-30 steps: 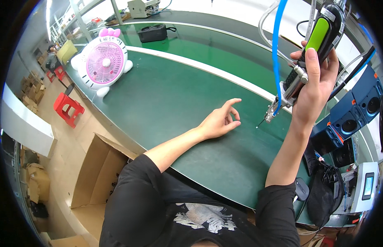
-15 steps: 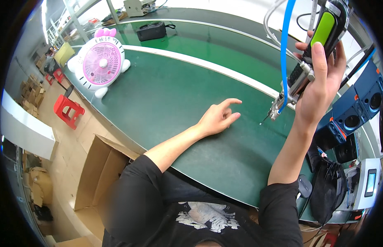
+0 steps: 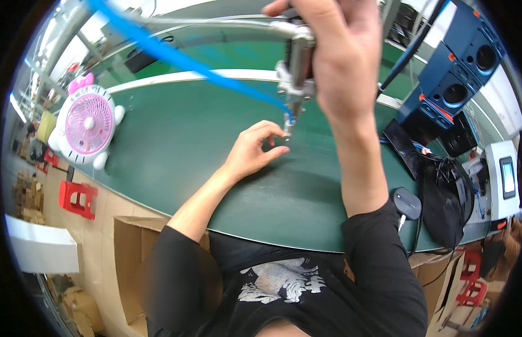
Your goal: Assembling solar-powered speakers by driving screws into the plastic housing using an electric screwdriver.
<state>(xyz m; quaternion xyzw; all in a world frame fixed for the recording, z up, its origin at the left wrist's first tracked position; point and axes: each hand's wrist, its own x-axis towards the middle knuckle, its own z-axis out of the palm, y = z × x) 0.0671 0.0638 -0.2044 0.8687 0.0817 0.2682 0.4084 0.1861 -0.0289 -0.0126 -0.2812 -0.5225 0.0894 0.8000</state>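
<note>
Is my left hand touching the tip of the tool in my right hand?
Cannot tell. In the head view, the left hand sits right by the tool tip, without plain contact or gap.

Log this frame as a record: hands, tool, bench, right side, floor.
left hand: thumb and index finger apart, fingertips beside the tool's lower end; contact unclear
right hand: wrapped around the tool, partly out of frame
tool: metal lower section, blue hose attached; top cut off
bench: green work surface, white-and-pink fan standing at left
right side: blue speakers, white device with lit screen
floor: red stool at left
</note>
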